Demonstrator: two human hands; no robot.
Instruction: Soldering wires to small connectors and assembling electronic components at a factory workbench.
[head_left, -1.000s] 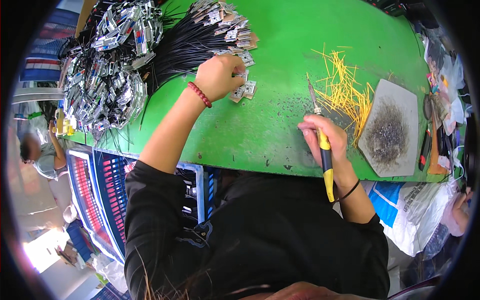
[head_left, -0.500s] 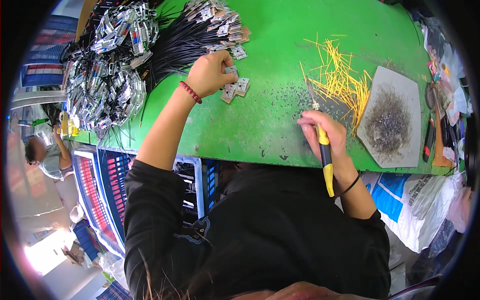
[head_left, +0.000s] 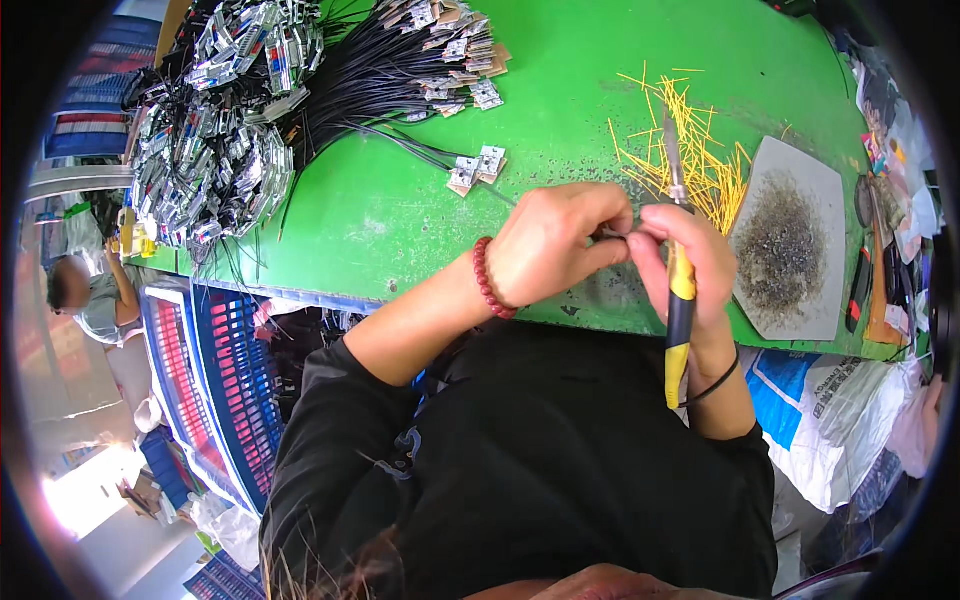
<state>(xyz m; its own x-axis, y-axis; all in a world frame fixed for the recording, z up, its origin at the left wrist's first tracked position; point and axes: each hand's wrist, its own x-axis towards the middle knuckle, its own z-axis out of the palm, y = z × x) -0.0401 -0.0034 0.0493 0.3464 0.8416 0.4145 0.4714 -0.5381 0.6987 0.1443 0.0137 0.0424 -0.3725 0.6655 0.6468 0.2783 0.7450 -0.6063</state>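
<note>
My right hand [head_left: 700, 250] grips a soldering iron [head_left: 679, 340] with a yellow and black handle, its metal tip pointing away from me. Its thumb and forefinger meet the fingertips of my left hand [head_left: 560, 240] over the near part of the green table [head_left: 450, 270]. A thin dark cable [head_left: 497, 194] runs from the left into my left hand, which is closed on it; whatever is at its end is hidden by the fingers. Just beyond that hand lie small square boards [head_left: 490, 163] on black cables.
Far left, a cable bundle [head_left: 370, 95] ends in many square boards, beside a heap of silvery connectors [head_left: 210, 170]. Thin yellow sticks [head_left: 690, 130] lie scattered on the right, next to a grey slab [head_left: 825, 230] with dark residue. Another person [head_left: 100, 300] is at the far left.
My left hand has moved right and nearer from the square boards, bringing a cable to my right hand. The soldering iron has shifted slightly right, and its tip points more straight ahead.
</note>
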